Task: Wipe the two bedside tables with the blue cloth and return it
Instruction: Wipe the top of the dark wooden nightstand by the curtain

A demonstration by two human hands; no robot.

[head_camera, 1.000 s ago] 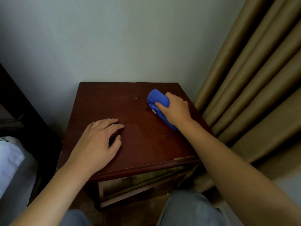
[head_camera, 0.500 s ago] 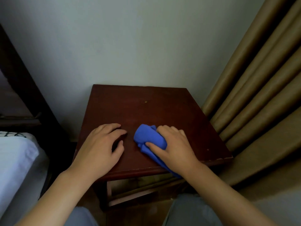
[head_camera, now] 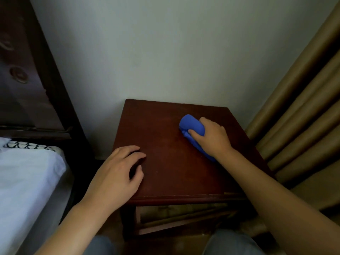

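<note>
Dark red-brown wooden counter (head_camera: 171, 162) against pale wall (head_camera: 165, 52), right hand (head_camera: 211, 138) fingers clutching bunched blue cloth (head_camera: 191, 126) near tan curtain (head_camera: 303, 111), left hand (head_camera: 117, 173) fingers spread loosely curled on counter beside white bed (head_camera: 27, 181).

Bare forearms, no sleeves; grey-blue trousers (head_camera: 230, 244)

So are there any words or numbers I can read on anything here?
No, none can be read.
The blue cloth in the right hand shows no label.
The bedside table under the left hand is plain wood.
The pillow has only a black zigzag pattern.
</note>
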